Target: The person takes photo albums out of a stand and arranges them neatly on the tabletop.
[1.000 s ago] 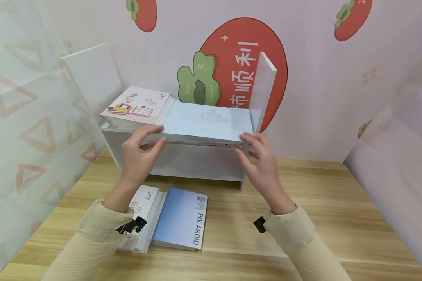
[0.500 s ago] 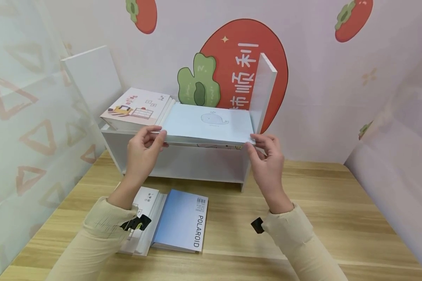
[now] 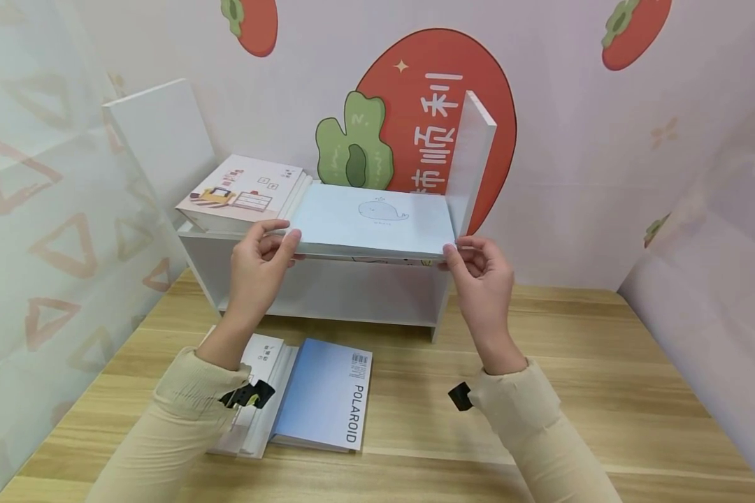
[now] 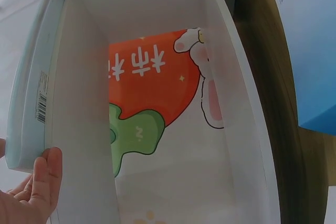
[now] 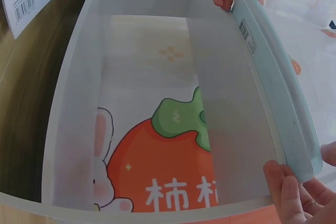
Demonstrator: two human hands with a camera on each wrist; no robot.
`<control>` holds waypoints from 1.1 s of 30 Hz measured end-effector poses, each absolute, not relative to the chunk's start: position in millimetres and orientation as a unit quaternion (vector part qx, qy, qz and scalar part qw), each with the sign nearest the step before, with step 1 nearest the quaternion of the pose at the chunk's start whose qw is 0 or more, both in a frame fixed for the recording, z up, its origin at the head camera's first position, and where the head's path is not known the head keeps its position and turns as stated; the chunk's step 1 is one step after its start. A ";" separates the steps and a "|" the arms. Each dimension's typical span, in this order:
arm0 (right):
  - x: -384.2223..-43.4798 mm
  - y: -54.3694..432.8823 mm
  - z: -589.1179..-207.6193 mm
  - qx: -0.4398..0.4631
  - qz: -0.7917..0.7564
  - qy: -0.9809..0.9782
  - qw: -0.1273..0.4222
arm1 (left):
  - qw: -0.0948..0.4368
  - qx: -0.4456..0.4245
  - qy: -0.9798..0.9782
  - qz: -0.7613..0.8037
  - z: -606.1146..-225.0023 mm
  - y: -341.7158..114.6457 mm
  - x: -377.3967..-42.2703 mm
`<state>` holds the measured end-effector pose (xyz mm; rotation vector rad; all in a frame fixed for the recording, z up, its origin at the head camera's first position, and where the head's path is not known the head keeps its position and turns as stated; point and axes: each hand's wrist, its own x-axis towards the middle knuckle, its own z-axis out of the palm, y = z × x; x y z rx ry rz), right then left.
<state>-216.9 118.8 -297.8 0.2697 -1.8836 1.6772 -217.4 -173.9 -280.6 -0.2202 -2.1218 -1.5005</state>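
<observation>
A pale blue book (image 3: 340, 218) with a whale drawing lies flat on top of the white shelf unit (image 3: 352, 290), against its right upright panel. At its near left corner my left hand (image 3: 256, 272) pinches it, thumb uppermost and fingers curled by the edge. My right hand (image 3: 484, 283) grips the near right corner in the same manner. The book's long side with a barcode (image 4: 41, 98) shows in the left wrist view, fingers at both ends. In the right wrist view, right fingertips (image 5: 289, 192) lie against the book's end.
White books with a bus print (image 3: 239, 192) lie on the shelf's left, beside an upright white panel (image 3: 160, 143). In front, on the wooden table (image 3: 572, 391), lie a blue POLAROID album (image 3: 321, 395) and white books (image 3: 261, 402). A printed backdrop (image 3: 560, 161) stands behind.
My right hand has moved right to the book's corner, and both hands have closed from loosely beside the near edge into a grip. The book barely shifts; the other books stay put.
</observation>
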 end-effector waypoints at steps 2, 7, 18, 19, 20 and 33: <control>-217.2 118.4 -297.8 0.098 0.632 -0.709 0.297 | 0.264 -0.082 -0.784 -0.555 -280.5 -173.7 -217.4; -217.0 117.3 -297.4 0.087 0.641 -0.705 0.292 | 0.268 -0.083 -0.784 -0.554 -280.6 -172.9 -217.4; -213.8 114.7 -297.7 0.059 0.660 -0.700 0.267 | 0.267 -0.079 -0.780 -0.561 -285.4 -173.1 -216.6; -213.6 114.6 -297.9 0.059 0.662 -0.698 0.267 | 0.267 -0.079 -0.778 -0.563 -285.6 -173.0 -216.4; -213.6 114.4 -298.2 0.059 0.665 -0.695 0.267 | 0.267 -0.079 -0.776 -0.566 -285.8 -173.1 -216.3; -202.8 110.4 -297.3 0.066 0.718 -0.639 0.267 | 0.272 -0.093 -0.747 -0.599 -286.9 -174.0 -210.9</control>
